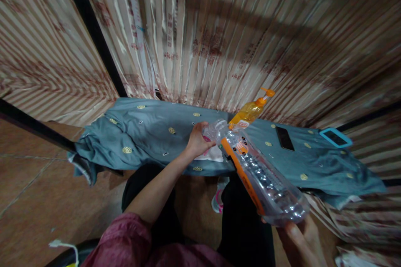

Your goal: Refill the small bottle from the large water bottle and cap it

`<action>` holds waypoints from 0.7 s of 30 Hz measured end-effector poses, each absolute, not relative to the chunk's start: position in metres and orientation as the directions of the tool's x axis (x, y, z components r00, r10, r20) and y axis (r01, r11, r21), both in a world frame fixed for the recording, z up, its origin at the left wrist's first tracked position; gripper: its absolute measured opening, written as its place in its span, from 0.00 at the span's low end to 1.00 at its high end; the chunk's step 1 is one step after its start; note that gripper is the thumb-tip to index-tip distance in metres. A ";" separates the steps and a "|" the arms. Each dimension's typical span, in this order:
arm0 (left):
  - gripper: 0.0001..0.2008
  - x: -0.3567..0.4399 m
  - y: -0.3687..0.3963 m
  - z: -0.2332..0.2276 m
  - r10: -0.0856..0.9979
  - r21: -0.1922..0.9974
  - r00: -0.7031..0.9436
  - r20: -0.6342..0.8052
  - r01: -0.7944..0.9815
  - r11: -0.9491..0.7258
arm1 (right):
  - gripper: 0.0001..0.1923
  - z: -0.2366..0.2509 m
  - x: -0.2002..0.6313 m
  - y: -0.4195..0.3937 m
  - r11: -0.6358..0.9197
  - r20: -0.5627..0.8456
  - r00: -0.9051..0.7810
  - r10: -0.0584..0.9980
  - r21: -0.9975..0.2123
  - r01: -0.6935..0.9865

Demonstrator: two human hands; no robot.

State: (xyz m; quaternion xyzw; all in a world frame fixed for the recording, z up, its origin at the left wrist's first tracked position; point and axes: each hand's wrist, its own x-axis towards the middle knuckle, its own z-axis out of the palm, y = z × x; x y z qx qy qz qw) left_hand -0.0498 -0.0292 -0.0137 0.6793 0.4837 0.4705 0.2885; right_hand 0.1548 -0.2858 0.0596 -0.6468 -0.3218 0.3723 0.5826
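Bottle (257, 171), clear, empty-looking, likely light and crushable, hangs tilted over the surface's (150, 133) near edge; right hand (302, 240) cups its base, left hand (197, 139) grip closed at its neck.

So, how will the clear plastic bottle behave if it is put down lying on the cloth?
The clear plastic bottle looks empty, so probably light. Its thin ribbed wall may dent under a firm grip. Being round, it could roll on the blue cloth. The left hand is at its neck, the right hand under its base.

Low table w/ teal cloth (156, 133), pump bottle (249, 111), phone (285, 138), blue-cased phone (336, 137), white cloth (214, 154)
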 end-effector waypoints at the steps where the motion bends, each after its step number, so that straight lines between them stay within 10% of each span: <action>1: 0.33 -0.050 -0.029 -0.014 0.929 0.849 0.091 0.358 0.384 -0.364 | 0.45 0.056 0.159 -0.286 -0.112 -0.101 0.509 0.855 -0.994 -0.009; 21: 0.31 -0.048 -0.029 -0.012 0.925 0.857 0.074 0.374 0.355 -0.375 | 0.42 0.045 0.174 -0.287 -0.088 -0.045 0.485 0.873 -0.994 0.066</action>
